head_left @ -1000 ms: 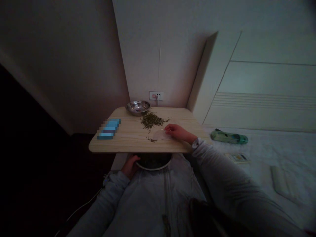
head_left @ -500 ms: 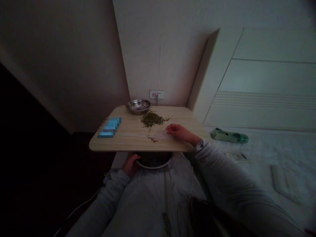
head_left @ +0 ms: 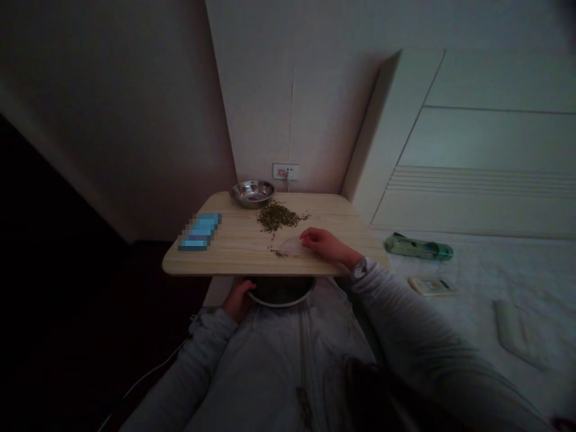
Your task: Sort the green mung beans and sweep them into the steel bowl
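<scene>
My right hand (head_left: pixel 326 245) is closed on a thin, translucent plastic scraper (head_left: pixel 290 247), held low over the small wooden table (head_left: pixel 234 243). Its left edge is at a few small green grains (head_left: pixel 279 253) near the table's front edge. Farther back lies a loose heap of the same green grains (head_left: pixel 276 217), which look like beans. Below the table edge, in my lap, my left hand (head_left: pixel 238 300) grips the left rim of a metal basin (head_left: pixel 283 305). The tabletop hides the basin's far side, and its inside is too dark to make out.
A shallow steel bowl (head_left: pixel 252 195) stands at the table's back left. A blurred blue-screened device (head_left: pixel 200 232) lies on the left. To the right, a green bottle (head_left: pixel 418 247) and a phone-like object (head_left: pixel 432 286) lie on the bed. A socket (head_left: pixel 285 172) is on the wall behind.
My right hand has moved slightly left and nearer to me, bringing the scraper up to the small group of grains. My left hand and the basin have stayed in place.
</scene>
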A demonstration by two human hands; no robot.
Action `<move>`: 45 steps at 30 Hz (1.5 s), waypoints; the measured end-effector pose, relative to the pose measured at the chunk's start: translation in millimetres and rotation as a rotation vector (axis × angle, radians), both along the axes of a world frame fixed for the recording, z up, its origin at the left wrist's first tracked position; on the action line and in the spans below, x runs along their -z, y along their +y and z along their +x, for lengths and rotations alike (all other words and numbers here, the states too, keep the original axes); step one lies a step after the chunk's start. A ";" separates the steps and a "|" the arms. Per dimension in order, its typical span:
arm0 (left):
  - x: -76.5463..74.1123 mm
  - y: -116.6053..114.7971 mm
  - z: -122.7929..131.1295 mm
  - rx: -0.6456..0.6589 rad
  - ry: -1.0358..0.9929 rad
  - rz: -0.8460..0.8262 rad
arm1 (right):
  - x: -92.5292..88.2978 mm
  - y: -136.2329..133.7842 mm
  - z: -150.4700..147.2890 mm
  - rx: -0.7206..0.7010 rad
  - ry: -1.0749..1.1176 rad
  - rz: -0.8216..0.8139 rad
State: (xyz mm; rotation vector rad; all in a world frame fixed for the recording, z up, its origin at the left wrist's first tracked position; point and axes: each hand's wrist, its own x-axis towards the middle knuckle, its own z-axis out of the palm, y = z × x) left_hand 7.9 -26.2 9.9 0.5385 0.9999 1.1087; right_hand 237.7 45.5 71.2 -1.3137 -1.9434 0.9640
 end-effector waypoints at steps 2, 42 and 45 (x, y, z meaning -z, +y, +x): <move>0.5 0.3 -0.6 0.000 0.010 -0.003 | 0.4 1.6 1.3 0.007 0.002 0.014; -0.2 0.3 -0.4 -0.012 -0.004 -0.037 | 4.9 -19.7 0.9 0.079 0.109 -0.049; -2.4 -0.7 0.6 -0.017 0.008 -0.045 | 8.7 -19.1 0.4 0.080 0.099 -0.029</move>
